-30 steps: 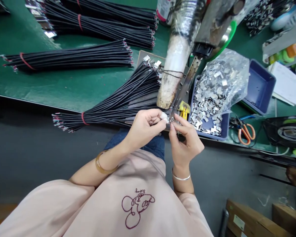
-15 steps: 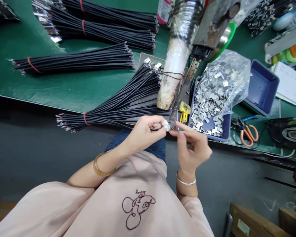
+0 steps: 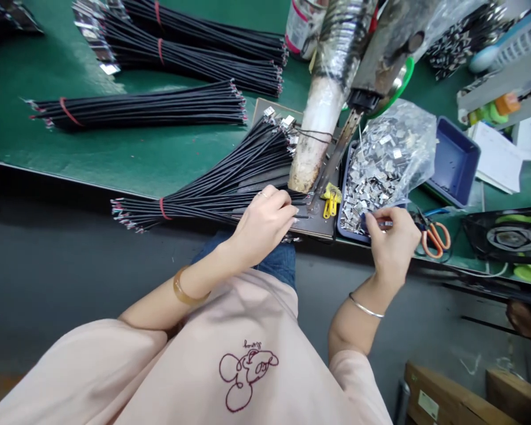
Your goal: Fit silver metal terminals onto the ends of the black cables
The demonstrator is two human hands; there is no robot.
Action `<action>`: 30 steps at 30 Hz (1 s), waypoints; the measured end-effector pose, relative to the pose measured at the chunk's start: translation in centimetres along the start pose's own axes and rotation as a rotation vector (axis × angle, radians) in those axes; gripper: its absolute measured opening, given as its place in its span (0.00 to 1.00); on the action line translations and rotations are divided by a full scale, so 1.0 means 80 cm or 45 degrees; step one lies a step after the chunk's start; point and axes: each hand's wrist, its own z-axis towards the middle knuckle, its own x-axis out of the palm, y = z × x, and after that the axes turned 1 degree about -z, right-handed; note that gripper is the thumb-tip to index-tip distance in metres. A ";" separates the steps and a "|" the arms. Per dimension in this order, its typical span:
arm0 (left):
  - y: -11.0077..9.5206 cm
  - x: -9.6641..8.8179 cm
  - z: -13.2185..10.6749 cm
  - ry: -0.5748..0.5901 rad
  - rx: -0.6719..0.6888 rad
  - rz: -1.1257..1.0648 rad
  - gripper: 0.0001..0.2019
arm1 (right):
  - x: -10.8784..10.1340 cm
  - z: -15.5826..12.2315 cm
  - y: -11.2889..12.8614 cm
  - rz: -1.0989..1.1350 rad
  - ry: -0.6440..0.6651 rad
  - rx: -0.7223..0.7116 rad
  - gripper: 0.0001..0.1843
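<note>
My left hand [image 3: 268, 221] lies over the front of a fanned bundle of black cables [image 3: 221, 168]. Its fingers are bent together around a black cable, whose thin end [image 3: 304, 217] pokes out to the right. Over the front of a blue tray [image 3: 341, 227], my right hand [image 3: 392, 239] reaches among small silvery metal shells [image 3: 365, 198]. Its thumb and fingers are curled inward, and what lies between them is too small to make out. Some cables in the fan carry metal ends [image 3: 287, 122] at the far side.
A soldering iron [image 3: 336, 159] slants down beside a plastic-wrapped tube [image 3: 314, 124]. Yellow clips [image 3: 330, 203] lie left of the tray. Orange-handled pliers [image 3: 434, 239] sit right of it, with a second blue tray [image 3: 458, 159] behind. More banded cables [image 3: 146, 109] lie at the left.
Both hands were together by the iron tip, a small white piece at the left fingertips. Now my right hand has moved right to the tray, and the left has shifted up over the cables.
</note>
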 end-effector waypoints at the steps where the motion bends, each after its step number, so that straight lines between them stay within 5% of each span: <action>1: 0.001 0.002 0.003 0.068 0.013 0.084 0.09 | 0.003 0.006 -0.005 -0.006 0.055 -0.014 0.07; 6: -0.006 -0.010 0.008 0.273 -0.017 -0.080 0.09 | 0.007 0.013 -0.006 0.017 0.111 -0.050 0.06; 11: -0.017 -0.031 0.001 0.549 -0.060 -0.837 0.07 | -0.006 -0.011 0.017 0.214 -0.206 -0.010 0.07; 13: -0.019 -0.032 0.001 0.530 -0.274 -1.085 0.06 | -0.013 -0.027 0.039 0.490 -0.326 0.075 0.10; 18: -0.016 -0.021 0.004 0.311 -0.915 -1.503 0.06 | -0.007 -0.070 0.104 0.975 -0.109 0.065 0.11; 25: -0.017 -0.018 0.005 0.254 -0.942 -1.523 0.05 | 0.028 -0.090 0.128 0.784 -0.297 -0.309 0.05; 30: -0.019 -0.016 0.002 0.325 -0.898 -1.453 0.06 | 0.028 -0.086 0.125 1.024 -0.124 -0.145 0.03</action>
